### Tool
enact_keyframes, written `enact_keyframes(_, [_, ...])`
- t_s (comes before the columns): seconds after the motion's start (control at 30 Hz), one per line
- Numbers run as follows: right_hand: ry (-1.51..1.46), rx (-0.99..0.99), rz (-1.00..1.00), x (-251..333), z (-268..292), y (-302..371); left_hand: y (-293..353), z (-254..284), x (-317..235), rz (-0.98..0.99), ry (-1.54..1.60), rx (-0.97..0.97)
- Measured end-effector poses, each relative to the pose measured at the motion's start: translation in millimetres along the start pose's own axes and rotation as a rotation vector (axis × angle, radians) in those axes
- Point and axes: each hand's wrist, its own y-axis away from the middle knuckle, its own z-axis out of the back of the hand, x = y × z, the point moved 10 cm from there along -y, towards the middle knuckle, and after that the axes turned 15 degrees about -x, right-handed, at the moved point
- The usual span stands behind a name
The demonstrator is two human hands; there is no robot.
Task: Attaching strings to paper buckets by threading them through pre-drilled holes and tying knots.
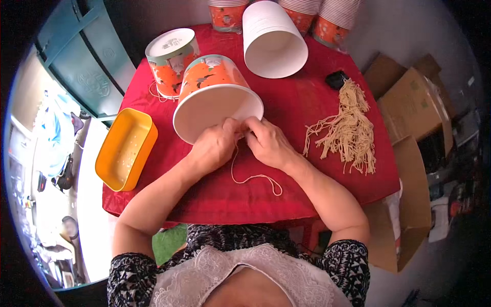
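A large orange-printed paper bucket [217, 77] lies tilted on the table, its white mouth toward me. At the near right part of its rim, my left hand [217, 143] and my right hand [268, 143] meet with their fingertips pinched together. A thin cream cord [263, 176] trails down from between them and curls on the tablecloth. Both hands appear closed on this cord against the rim, though the fingers hide the exact grip. A bundle of similar cords [353, 130] lies spread to the right.
Red cloth covers the table [307, 197]. An upside-down printed bucket [171, 64] with a cord stands behind left; a yellow tub [128, 148] sits nearer. White nested buckets [273, 43] lie farther back, with more stacks [335, 25] behind. Cardboard boxes [417, 105] stand right of the table.
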Motion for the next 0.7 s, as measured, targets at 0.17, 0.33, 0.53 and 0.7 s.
enact_keyframes(0.17, [-0.006, 0.052, -0.048, -1, -1, 2, 2, 3, 1, -0.005, 0.018, -0.017])
enact_keyframes(0.33, [0.015, 0.065, -0.072, 2, -1, 1, 1, 11, -10, -0.135, 0.053, -0.097])
enact_keyframes(0.53, [-0.017, 0.027, -0.057, 2, -1, 0, 0, 15, -19, -0.204, 0.035, -0.126])
enact_keyframes(0.7, [0.001, 0.049, -0.03, 3, -2, 1, 1, 11, -18, -0.21, -0.022, -0.109])
